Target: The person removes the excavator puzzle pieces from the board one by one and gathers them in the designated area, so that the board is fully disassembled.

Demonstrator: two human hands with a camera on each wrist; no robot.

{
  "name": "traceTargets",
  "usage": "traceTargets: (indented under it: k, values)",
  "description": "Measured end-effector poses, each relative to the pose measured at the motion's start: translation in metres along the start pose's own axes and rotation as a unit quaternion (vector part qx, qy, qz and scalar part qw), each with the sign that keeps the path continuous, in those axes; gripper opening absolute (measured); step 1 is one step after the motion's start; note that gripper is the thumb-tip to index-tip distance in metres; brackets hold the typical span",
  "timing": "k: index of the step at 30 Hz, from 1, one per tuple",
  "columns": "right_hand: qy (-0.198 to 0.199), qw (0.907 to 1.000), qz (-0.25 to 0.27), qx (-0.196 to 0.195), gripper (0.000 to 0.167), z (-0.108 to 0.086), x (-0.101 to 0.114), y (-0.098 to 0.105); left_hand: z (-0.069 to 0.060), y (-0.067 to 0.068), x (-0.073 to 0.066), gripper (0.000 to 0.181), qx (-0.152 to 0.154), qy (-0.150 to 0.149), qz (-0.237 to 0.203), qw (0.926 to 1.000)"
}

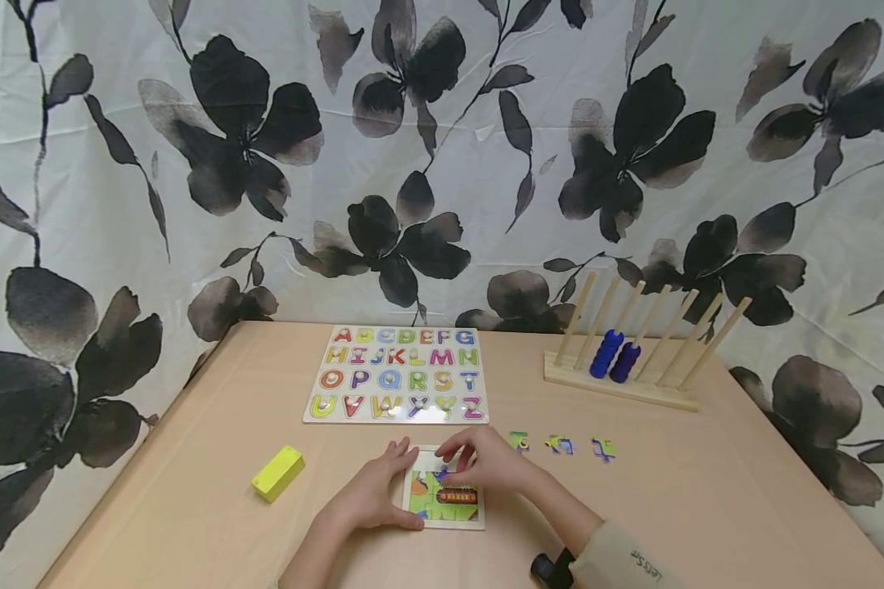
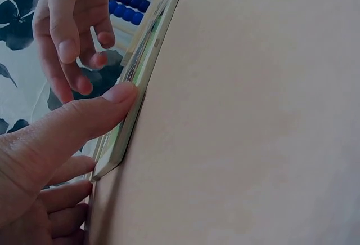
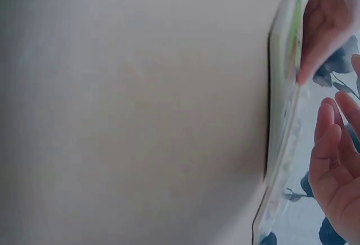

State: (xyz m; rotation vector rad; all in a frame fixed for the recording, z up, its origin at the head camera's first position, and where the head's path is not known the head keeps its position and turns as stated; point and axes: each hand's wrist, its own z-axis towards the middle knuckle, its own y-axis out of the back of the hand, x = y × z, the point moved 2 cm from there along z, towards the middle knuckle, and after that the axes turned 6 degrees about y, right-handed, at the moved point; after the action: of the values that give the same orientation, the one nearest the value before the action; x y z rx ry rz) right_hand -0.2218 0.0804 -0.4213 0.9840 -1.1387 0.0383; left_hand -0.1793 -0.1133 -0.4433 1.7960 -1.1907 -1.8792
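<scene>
A small jigsaw puzzle in a pale wooden tray [image 1: 445, 523] lies in front of me, with a caterpillar picture on green pieces. At its left side my left hand [image 1: 372, 493] holds the tray, thumb on the lower left edge; in the left wrist view its thumb [image 2: 95, 112] lies along the rim. My right hand [image 1: 493, 462] hovers over the upper part of the puzzle. In the left wrist view, the right hand's loosely bent fingers [image 2: 67, 48] hold nothing. Three loose puzzle pieces [image 1: 561, 444] lie in a row right of the tray.
An alphabet board [image 1: 396, 375] lies behind the puzzle. A wooden peg rack [image 1: 622, 384] with blue beads stands at the back right. A yellow block [image 1: 278, 474] sits to the left on the wooden table [image 1: 191, 507]. A floral cloth [image 1: 486, 164] hangs behind.
</scene>
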Motion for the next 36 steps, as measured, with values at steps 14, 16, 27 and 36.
traceTargets:
  k: [14,16,27,36]
  values:
    - [-0.021,0.9981,-0.039,0.041,0.031,0.016,0.003,-0.018,-0.001,0.001,-0.002,0.095,0.004,-0.006,-0.001,1.0]
    - [-0.027,0.9964,-0.066,0.045,0.03,0.018,0.004,-0.021,-0.001,0.001,-0.002,0.094,0.004,-0.006,-0.004,1.0]
    - [-0.071,0.9798,-0.179,0.055,0.025,0.025,0.02,-0.031,0.0,0.0,-0.002,0.093,0.005,-0.01,-0.011,0.9999]
    - [-0.073,0.9793,-0.185,0.04,0.029,0.024,0.023,-0.033,0.0,0.0,0.0,0.093,0.01,-0.003,-0.014,0.9998]
